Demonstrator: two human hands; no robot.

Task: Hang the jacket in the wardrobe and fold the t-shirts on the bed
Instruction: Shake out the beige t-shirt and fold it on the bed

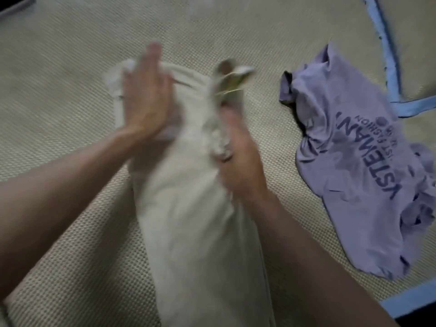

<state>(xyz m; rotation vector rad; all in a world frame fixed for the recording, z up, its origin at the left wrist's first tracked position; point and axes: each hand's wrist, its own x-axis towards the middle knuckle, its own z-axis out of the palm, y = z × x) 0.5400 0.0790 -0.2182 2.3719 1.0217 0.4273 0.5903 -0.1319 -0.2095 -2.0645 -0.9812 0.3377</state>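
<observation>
A cream t-shirt (pixel 193 208) lies lengthwise down the middle of the bed, folded into a long narrow strip. My left hand (pixel 146 100) lies flat on its far left part, fingers straight and pressing the cloth. My right hand (pixel 238 161) grips the shirt's right edge, fingers curled into a bunched fold; the view is motion-blurred there. A bit of green print (pixel 232 84) shows near the far right corner of the shirt. A crumpled lilac t-shirt (pixel 354 166) with dark lettering lies to the right, apart from both hands.
The bed is covered by a woven beige mat (pixel 70 90) with blue trim (pixel 387 55) along its right side. A second mat or pillow with the same blue edging lies at the upper right. A dark edge shows at the top left corner.
</observation>
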